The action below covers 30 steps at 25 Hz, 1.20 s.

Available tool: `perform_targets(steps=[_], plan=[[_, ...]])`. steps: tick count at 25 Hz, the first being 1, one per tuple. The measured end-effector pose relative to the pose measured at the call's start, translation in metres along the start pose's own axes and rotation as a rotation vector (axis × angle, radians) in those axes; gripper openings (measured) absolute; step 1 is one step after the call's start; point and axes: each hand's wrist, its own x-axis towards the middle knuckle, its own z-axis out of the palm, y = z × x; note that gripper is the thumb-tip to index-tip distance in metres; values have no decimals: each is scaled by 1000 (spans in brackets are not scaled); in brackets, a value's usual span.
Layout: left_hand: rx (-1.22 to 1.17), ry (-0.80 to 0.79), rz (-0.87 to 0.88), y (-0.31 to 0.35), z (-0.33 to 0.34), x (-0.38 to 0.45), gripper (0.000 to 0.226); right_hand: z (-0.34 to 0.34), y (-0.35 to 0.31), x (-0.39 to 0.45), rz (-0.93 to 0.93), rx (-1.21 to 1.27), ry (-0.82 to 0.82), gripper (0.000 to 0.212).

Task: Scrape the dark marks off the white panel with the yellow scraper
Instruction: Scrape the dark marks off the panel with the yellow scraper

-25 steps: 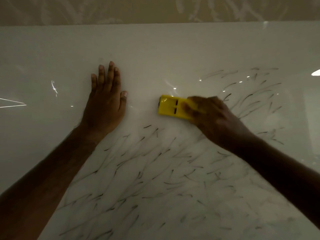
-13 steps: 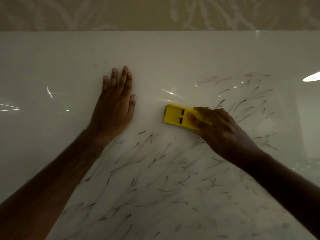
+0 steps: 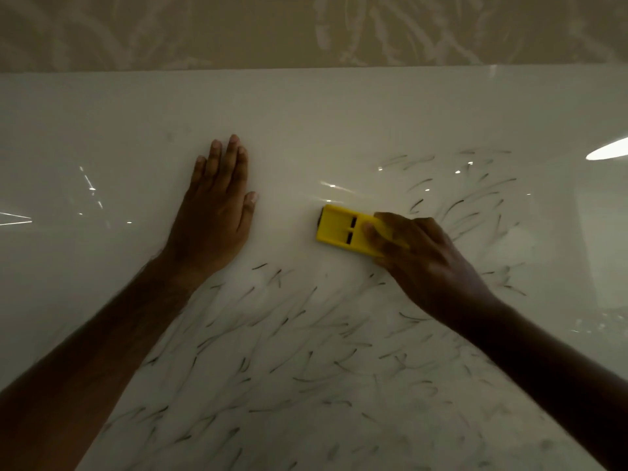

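Observation:
The glossy white panel (image 3: 306, 124) fills most of the view. Many short dark marks (image 3: 292, 338) cover its near and right parts, while the area around the hands is cleaner. My right hand (image 3: 428, 263) grips the yellow scraper (image 3: 343, 229), a flat block with two dark slots, pressed flat on the panel with its free end pointing left. The fingers hide the scraper's right end. My left hand (image 3: 214, 215) lies flat on the panel to the scraper's left, palm down, fingers together, holding nothing.
The panel's far edge (image 3: 306, 70) meets a beige wall with a pale leaf pattern (image 3: 339, 32). Bright light reflections (image 3: 608, 151) show on the panel's right and left sides.
The scraper and my right hand have stayed at nearly the same spot on the panel. The view has tilted up, so both hands sit lower in frame.

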Motion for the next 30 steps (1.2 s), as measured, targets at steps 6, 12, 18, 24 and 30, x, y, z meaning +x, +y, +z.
perform_targets(steps=[6, 12, 18, 24, 30], plan=[[19, -2, -21, 6, 4, 1, 69, -11, 61, 36, 232, -56, 47, 43], [-2, 1, -50, 14, 7, 10, 70, -3, 16, 3, 118, 1, 14, 46], [28, -21, -9, 30, 10, 16, 70, -20, 72, 10, 278, -71, 35, 46], [44, -16, 37, 56, 19, 32, 70, -10, 40, 14, 270, -30, 39, 47], [24, -23, 38, 58, 19, 32, 70, -27, 66, -25, 246, -107, -20, 46]])
